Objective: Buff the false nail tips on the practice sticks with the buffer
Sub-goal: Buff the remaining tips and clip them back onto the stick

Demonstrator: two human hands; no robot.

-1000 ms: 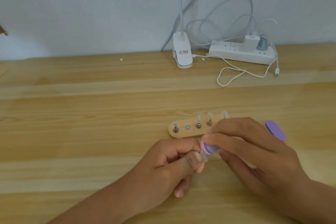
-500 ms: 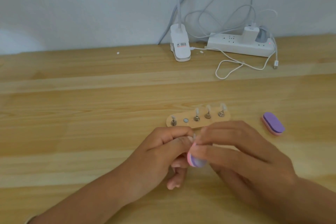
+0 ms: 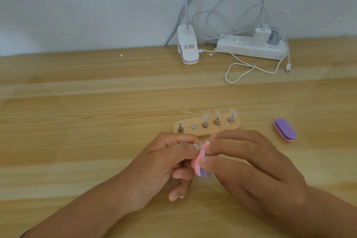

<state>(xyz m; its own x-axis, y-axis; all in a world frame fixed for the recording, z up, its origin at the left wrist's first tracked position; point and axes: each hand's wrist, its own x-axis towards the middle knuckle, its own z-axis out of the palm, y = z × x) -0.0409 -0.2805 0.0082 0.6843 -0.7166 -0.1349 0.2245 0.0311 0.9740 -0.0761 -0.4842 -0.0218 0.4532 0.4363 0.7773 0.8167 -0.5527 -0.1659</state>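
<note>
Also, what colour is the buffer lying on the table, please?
The spare buffer is purple over pink; head view.

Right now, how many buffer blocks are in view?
2. One buffer is pinched in the right hand; the spare buffer lies on the table, right of the wooden holder. None seems hidden.

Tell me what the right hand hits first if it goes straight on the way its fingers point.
Probably the left hand, which pinches a nail stick right against the right hand's buffer.
</note>
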